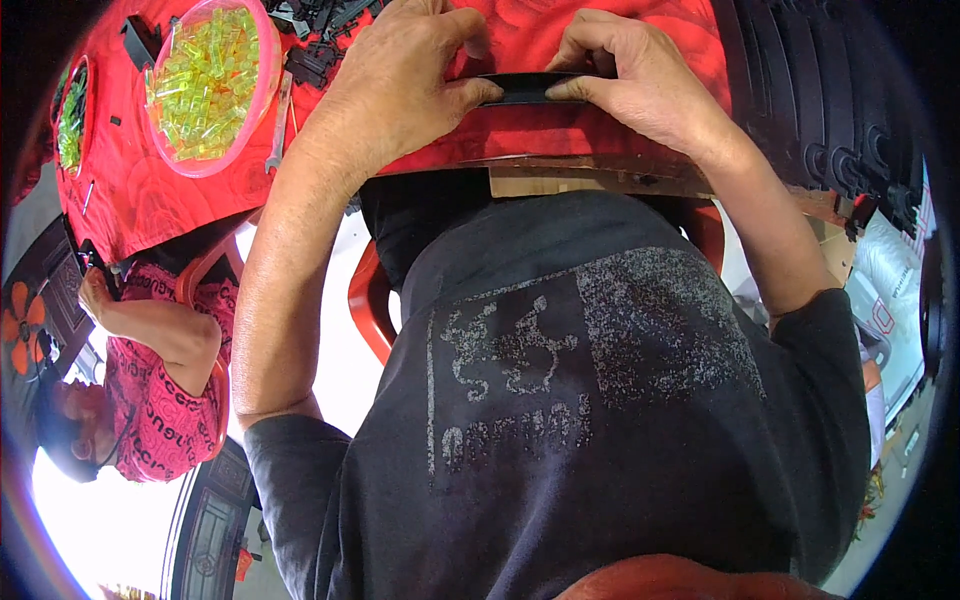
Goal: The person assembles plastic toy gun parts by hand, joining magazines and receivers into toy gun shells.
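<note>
A black strip-shaped part (525, 88) lies across the near edge of the red-covered table, held between both hands. My left hand (415, 65) pinches its left end with the thumb and fingers. At the other end, my right hand (635, 75) grips the strip, its thumb pressed along the near side. The fingertips of both hands are partly hidden behind the strip. Left of my left forearm stands a pink-rimmed basin (270, 95) filled with small translucent yellow-green pieces (205, 85).
Black plastic parts (312, 62) are heaped behind the basin. A wrench (279, 125) lies beside it. Long black parts (810, 90) are stacked at the right. Another container (72, 120) sits at the far left. A co-worker in pink (165, 400) sits at the table's left side.
</note>
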`<state>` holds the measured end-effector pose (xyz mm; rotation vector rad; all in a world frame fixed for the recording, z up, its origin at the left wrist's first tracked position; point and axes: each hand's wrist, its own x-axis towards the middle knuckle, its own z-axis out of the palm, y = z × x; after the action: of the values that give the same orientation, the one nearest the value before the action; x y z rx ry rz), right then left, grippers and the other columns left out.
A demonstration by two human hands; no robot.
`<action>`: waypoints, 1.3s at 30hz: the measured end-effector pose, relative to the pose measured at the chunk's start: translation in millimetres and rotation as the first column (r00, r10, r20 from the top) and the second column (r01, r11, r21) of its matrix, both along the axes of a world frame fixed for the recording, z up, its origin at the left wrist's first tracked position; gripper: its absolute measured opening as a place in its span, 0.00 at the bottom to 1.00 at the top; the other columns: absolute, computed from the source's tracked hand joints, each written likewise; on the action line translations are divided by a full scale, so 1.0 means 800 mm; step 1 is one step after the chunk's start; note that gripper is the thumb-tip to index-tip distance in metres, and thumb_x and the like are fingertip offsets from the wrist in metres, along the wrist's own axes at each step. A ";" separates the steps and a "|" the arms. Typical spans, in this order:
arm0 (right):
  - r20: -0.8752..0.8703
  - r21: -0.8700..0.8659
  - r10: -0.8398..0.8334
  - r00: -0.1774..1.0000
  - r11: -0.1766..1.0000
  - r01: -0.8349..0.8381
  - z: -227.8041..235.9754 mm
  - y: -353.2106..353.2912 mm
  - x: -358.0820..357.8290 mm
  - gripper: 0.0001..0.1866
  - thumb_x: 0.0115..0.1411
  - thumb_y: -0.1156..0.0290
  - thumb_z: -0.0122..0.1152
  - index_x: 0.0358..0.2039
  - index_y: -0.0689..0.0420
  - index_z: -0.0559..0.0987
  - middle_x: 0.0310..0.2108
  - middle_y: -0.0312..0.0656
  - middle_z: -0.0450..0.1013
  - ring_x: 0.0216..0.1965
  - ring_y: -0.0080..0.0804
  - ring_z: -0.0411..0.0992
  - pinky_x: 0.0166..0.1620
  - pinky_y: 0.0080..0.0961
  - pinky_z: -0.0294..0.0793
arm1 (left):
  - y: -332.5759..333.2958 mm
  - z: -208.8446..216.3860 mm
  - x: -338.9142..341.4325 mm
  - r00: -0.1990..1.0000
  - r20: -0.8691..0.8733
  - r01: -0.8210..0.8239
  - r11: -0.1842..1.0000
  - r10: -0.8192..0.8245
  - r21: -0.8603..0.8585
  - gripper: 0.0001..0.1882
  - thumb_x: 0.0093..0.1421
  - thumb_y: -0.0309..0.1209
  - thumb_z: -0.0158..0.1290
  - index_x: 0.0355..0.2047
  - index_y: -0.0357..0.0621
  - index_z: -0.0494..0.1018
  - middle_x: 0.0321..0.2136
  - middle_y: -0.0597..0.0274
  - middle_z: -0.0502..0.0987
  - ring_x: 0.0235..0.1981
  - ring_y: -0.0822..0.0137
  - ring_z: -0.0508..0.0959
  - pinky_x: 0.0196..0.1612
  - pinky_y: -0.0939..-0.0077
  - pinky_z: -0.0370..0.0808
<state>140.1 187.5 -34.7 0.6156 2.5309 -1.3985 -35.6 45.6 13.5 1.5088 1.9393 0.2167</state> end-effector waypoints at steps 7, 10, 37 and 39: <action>-0.207 -0.139 -0.113 0.972 0.987 0.086 -0.056 -0.009 0.016 0.10 0.55 0.77 0.74 0.36 0.62 0.82 0.30 0.34 0.74 0.35 0.21 0.75 0.41 0.22 0.75 | 0.000 -0.005 -0.001 0.999 0.035 0.004 1.000 -0.004 0.006 0.16 0.55 0.31 0.66 0.40 0.36 0.75 0.39 0.47 0.72 0.47 0.46 0.72 0.50 0.56 0.71; -0.202 -0.118 -0.083 0.976 0.991 0.060 -0.049 -0.008 0.014 0.10 0.55 0.78 0.73 0.37 0.62 0.82 0.31 0.34 0.75 0.35 0.22 0.75 0.42 0.23 0.75 | 0.008 -0.009 -0.005 0.992 0.086 0.095 0.995 -0.092 -0.029 0.16 0.57 0.31 0.65 0.41 0.36 0.75 0.39 0.46 0.74 0.47 0.46 0.74 0.51 0.56 0.71; -0.511 -0.007 0.032 0.859 0.999 -0.042 -0.044 -0.013 0.043 0.14 0.57 0.78 0.66 0.45 0.61 0.81 0.42 0.44 0.76 0.45 0.37 0.77 0.52 0.31 0.74 | -0.013 -0.043 -0.010 0.991 0.093 0.083 0.990 -0.094 0.117 0.12 0.56 0.31 0.66 0.35 0.38 0.77 0.24 0.54 0.74 0.24 0.59 0.75 0.30 0.63 0.71; -0.593 0.045 0.009 0.805 0.999 0.022 -0.044 -0.020 0.047 0.17 0.52 0.77 0.72 0.43 0.61 0.79 0.43 0.45 0.77 0.46 0.38 0.77 0.51 0.31 0.75 | -0.015 -0.045 -0.008 0.992 0.074 0.087 0.986 -0.098 0.143 0.12 0.56 0.31 0.66 0.35 0.38 0.77 0.24 0.53 0.74 0.25 0.57 0.76 0.30 0.62 0.71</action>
<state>177.6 171.4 -70.1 0.1967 3.0376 -1.7559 -42.1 33.3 -22.4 1.6504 1.8180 0.3735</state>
